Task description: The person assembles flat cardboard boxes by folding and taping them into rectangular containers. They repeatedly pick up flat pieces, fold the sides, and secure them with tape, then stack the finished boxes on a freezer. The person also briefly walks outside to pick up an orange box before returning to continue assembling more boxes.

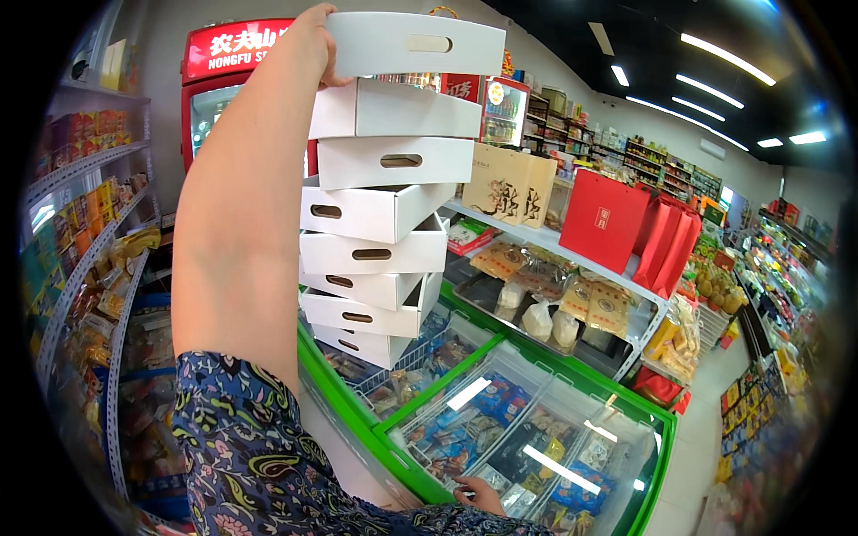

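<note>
My left hand [315,43] is raised high and grips the left end of a white cardboard tray [416,43] with an oval handle slot. This tray is the top one of a leaning stack of several white trays [375,210], which stands on the green-rimmed chest freezer [344,402]. My bare forearm and patterned sleeve run up from the lower left. My right hand [480,493] lies low on the freezer's glass lid [500,420], fingers spread, with nothing in it.
Frozen packets fill the freezer. A red drinks cooler [210,80] stands behind my arm. Snack shelves [85,232] line the left. A shelf above the freezer carries beige bags [505,183], red gift bags [617,219] and packaged food [572,304]. Aisles run off to the right.
</note>
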Available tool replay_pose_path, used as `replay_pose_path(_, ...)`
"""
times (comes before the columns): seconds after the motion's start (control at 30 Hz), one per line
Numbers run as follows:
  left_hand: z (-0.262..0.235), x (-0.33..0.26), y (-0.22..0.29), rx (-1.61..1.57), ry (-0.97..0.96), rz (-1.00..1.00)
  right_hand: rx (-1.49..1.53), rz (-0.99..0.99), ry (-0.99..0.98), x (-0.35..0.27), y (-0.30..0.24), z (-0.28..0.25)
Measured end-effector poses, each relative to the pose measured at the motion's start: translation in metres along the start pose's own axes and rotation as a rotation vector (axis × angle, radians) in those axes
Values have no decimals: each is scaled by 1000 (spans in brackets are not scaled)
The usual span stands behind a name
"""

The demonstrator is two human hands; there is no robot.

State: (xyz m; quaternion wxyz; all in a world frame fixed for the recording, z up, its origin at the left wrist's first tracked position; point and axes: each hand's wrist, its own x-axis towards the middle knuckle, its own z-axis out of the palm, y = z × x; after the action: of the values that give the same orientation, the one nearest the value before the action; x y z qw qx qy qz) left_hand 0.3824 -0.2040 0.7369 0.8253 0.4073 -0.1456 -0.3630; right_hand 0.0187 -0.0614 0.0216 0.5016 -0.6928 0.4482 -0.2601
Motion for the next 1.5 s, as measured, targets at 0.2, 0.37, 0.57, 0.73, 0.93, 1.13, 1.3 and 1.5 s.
replay_pose_path(0.2,-3,24,0,38,-36,82,-79,31,64,-8,-46,4)
replay_pose_path(0.37,-30,58,-4,171,-207,183,-52,35,130,-4,-38,14)
replay_pose_path(0.57,-34,106,-41,352,-196,723,-84,9,290,-9,-63,7)
replay_pose_path(0.73,-140,91,-128,567,-523,1848,-144,59,260,-23,-65,12)
replay_pose_path(0.93,-114,-141,-485,267,-1898,2007,-139,532,736,-170,2,-6)
replay_pose_path(1.13,-250,-320,-702,668,-2319,362,-65,870,1461,-364,33,-14)
replay_pose_path(1.3,-341,-503,-753,606,-2538,268,-28,1194,1599,-483,140,6)
replay_pose_path(1.5,-363,-583,-786,559,-2575,608,133,1330,1312,-512,245,-4)
